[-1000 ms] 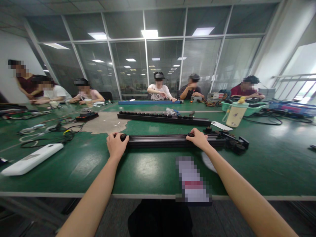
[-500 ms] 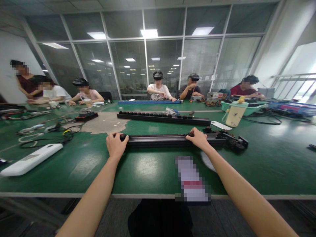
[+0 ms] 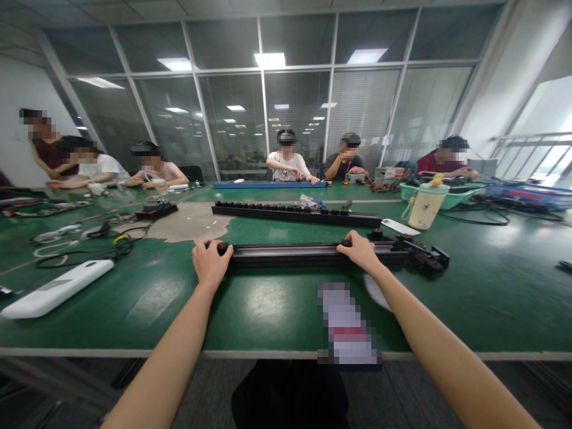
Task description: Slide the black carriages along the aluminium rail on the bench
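A long black rail [image 3: 283, 254] with a grooved top lies crosswise on the green table in front of me. My left hand [image 3: 210, 262] is closed at its left end, thumb and fingers round a small black block [image 3: 222, 248]. Further right, my right hand [image 3: 360, 251] pinches another small black block [image 3: 345, 243] on top of the rail. Both blocks are partly covered by my fingers. Beyond my right hand, a cluster of black parts [image 3: 424, 257] sits at the rail's right end. Behind lies a second black rail [image 3: 290, 214] with a row of black blocks along it.
A phone-like slab [image 3: 348, 328], blurred out, lies near the front edge. At left are a white case [image 3: 60, 289] and tangled cables [image 3: 120, 238]. A cup [image 3: 429, 205] and a green basket [image 3: 462, 198] stand at right. Several people sit across the table.
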{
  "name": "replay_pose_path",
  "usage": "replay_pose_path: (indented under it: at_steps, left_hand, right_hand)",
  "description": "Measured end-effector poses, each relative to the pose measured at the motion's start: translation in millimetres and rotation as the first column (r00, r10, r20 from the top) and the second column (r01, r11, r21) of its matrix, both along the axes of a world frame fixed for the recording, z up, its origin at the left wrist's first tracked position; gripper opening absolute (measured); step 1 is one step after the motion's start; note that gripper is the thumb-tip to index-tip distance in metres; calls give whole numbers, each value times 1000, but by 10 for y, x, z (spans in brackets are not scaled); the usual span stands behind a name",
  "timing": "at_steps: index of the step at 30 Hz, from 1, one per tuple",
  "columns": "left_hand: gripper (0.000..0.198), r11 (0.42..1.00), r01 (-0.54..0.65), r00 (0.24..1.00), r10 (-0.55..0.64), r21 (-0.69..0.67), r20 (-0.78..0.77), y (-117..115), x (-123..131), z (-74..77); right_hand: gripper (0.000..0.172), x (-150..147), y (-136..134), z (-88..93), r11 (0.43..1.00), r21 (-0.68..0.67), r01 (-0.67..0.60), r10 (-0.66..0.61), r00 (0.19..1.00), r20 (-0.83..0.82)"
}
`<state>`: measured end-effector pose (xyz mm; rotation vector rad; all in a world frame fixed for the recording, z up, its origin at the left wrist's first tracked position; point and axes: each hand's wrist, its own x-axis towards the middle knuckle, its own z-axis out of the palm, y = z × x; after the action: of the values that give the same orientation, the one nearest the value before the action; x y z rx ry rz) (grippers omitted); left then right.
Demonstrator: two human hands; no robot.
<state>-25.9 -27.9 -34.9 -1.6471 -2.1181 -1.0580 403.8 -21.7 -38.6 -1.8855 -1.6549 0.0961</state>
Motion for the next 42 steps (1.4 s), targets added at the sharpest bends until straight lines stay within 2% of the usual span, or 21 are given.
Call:
replay_pose_path:
  at_steps: [42]
  left_hand:
    - [39, 1000, 6, 1000, -6, 4, -5, 3, -6, 0]
  right_hand:
    - [25, 23, -19, 55, 998, -23, 52, -51, 998, 35]
